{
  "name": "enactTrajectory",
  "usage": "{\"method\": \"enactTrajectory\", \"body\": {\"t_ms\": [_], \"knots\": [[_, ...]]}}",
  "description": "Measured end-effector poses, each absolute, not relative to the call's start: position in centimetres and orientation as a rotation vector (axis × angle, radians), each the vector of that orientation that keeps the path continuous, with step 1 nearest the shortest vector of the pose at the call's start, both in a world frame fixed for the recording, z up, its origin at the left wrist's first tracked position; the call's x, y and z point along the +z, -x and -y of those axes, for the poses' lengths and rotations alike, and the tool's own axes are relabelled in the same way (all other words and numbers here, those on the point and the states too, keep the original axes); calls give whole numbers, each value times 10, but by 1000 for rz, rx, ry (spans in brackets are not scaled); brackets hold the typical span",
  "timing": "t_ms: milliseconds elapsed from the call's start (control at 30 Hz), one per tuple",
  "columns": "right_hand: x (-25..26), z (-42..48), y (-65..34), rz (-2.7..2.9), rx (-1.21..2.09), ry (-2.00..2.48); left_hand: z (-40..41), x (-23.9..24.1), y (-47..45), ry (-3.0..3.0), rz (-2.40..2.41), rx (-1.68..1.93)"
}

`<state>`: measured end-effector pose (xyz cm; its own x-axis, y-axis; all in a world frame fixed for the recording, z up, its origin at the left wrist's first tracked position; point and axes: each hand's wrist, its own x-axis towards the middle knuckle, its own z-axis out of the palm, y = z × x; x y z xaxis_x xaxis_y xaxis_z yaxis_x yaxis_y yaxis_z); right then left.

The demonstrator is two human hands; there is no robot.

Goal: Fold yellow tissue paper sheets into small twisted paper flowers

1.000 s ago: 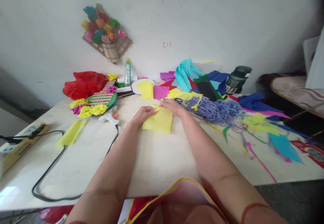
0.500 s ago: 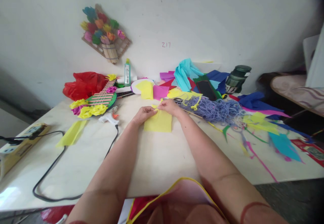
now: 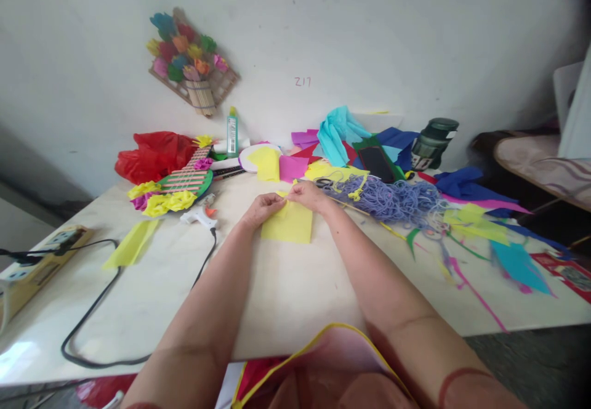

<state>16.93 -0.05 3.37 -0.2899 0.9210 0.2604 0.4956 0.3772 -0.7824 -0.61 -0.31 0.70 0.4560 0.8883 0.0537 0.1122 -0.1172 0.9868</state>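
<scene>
Your left hand (image 3: 264,207) and right hand (image 3: 308,195) each pinch the yellow sheet (image 3: 290,225) at its far edge; the rest spreads nearer you than the fingers, over the worktop (image 3: 295,298). Pulling unevenly could tear this thin-looking paper; drifting right could snag the violet string (image 3: 397,204) beside your right fingers.

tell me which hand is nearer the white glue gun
Left. The left hand is just right of the white glue gun, at the yellow paper square; the right hand is farther right.
</scene>
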Motion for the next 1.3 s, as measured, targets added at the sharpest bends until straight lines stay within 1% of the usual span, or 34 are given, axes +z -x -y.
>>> {"method": "enactTrajectory", "body": {"t_ms": [167,633,767,867,1000,1133,1300], "knots": [[36,-1,-175,1918,711,1217,3,7,8,-1596,-897,878],[44,4,-188,1806,814,1222,-2,1,11,-1522,-893,910],[43,5,-185,1850,848,1212,1,6,10,-1489,-847,906],[42,6,-176,1928,895,1195,4,11,7,-1527,-895,880],[38,6,-167,1982,878,1184,7,15,3,-1584,-972,799],[35,6,-166,1830,956,1192,7,12,1,-1548,-1005,830],[38,9,-170,1478,1200,1189,4,9,0,-1372,-986,982]]}}
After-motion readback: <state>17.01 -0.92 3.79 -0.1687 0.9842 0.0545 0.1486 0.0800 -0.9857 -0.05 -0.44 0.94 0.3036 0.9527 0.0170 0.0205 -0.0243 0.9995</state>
